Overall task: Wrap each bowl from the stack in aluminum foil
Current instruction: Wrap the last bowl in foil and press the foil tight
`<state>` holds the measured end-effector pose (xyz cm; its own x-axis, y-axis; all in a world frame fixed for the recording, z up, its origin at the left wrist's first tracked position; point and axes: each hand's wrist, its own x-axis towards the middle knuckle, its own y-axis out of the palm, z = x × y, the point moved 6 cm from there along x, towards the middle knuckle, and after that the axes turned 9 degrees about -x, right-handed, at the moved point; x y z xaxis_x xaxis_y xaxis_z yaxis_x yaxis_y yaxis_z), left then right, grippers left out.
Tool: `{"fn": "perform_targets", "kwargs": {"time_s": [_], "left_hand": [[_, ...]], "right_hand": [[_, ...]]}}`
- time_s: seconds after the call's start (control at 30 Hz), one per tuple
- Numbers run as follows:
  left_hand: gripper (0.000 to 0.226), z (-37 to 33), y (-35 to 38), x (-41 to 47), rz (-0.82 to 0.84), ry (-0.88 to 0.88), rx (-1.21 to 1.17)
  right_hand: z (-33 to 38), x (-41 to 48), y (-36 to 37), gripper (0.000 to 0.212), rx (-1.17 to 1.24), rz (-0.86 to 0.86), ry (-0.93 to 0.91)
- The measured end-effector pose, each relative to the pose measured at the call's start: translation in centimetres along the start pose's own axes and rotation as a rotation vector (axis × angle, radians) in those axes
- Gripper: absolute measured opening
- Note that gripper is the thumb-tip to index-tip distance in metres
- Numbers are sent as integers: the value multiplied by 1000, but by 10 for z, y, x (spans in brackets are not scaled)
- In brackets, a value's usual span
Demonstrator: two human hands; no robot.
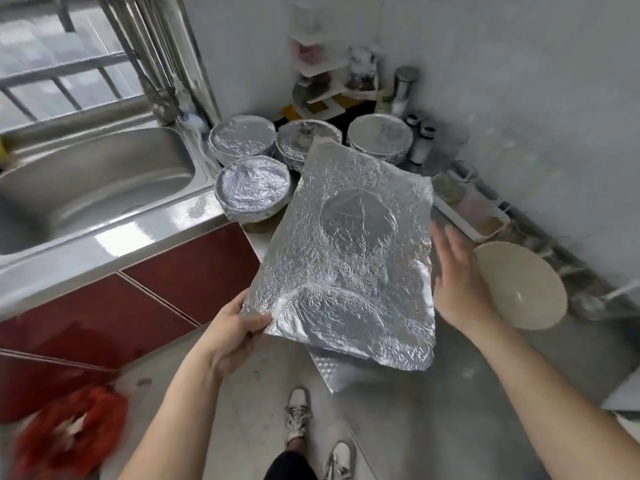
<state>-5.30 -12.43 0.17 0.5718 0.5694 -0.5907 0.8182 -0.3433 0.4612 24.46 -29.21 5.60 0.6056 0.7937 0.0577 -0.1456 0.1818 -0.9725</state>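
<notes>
My left hand (239, 327) pinches the near left corner of a crinkled sheet of aluminum foil (349, 247) and holds it up over the counter edge. The sheet bears round bowl imprints. A second foil sheet (332, 375) shows below it. My right hand (457, 282) hovers with straight fingers beside the sheet's right edge, not gripping it. A bare cream bowl (523, 285) sits just right of that hand. Several foil-wrapped bowls stand behind the sheet: one near left (252, 188), one far left (242, 136), one in the middle (304, 140), one at the right (379, 136).
A steel sink (93, 181) lies to the left, with red cabinet doors (173, 289) below it. Jars, shakers and a white tray (467, 216) crowd the back corner along the wall. A red mop head (65, 434) lies on the floor beside my shoes (298, 414).
</notes>
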Motion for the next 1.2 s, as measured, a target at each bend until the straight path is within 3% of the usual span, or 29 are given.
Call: {"fn": "perform_targets", "kwargs": {"time_s": [0.13,0.23,0.4,0.47,0.53,0.6,0.77,0.83,0.9,1.0,1.07,1.2], "left_hand": [[61,4,1,-2,-9,-15,-36],[63,7,-2,-6,-29,-37,-56],[68,7,-5,-12,-50,-26,-97],[69,9,-5,-12,-68,-23,-104],[66,10,-3,-12,-65,-23,-93],[61,9,-6,-10,-53,-18,-141],[56,-10,-32,1,-119,158,-392],[73,-15,-36,9,-178,259,-221],[82,-19,-30,14,-184,374,148],[85,-23,-9,18,-38,615,723],[76,-20,1,21,25,822,1079],[53,5,8,32,64,774,1397]], "right_hand": [[9,-43,35,118,-265,204,-285],[7,-63,59,118,-282,334,-316],[12,-81,78,130,-262,221,-376],[18,-83,78,116,-270,155,-416],[22,-82,76,74,-232,63,-431],[20,-81,76,50,-146,9,-393],[9,-88,72,42,5,55,-397],[0,-89,65,42,36,81,-406],[-9,-92,64,43,30,121,-441],[-18,-94,63,44,7,184,-500],[-22,-98,61,42,-24,216,-535],[-29,-96,57,41,-60,261,-594]]}}
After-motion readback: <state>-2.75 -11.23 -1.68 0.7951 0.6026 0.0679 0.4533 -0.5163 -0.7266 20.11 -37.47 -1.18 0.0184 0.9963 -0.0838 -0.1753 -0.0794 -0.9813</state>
